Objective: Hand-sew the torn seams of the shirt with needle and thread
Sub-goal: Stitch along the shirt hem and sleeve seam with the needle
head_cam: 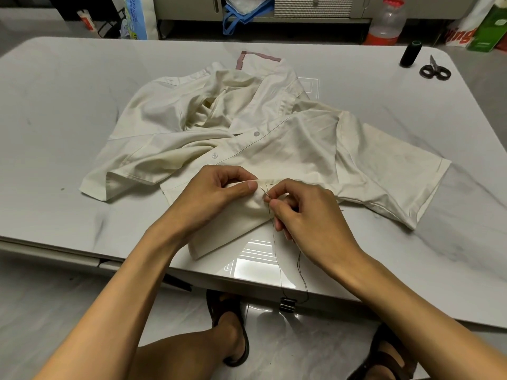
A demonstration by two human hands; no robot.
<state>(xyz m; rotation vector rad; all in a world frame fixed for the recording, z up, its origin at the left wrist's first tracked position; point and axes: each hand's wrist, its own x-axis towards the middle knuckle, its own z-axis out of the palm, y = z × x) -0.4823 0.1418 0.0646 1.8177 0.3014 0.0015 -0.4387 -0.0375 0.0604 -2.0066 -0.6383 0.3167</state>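
Needle (265, 193), mostly hidden, sits pinched in right hand (310, 215) grip; left hand (216, 193) pinches shirt (288, 138) fold.

Plain cream-white shirt (288, 138) with pale buttons (256, 133) and a thin dark stitch line along the placket; dark thread (277, 256) trailing over it. Pale grey table (68, 119) veined with faint darker marbling, marked at the far side by a dusty pink tape strip (260, 55); black spool (410, 54) with green top, black-handled scissors (434, 71). Beyond, clear bottle (386, 21) with red cap and red label, blue bag straps (233, 21), green carton (491, 26); below, dark brown sandals (233, 333).
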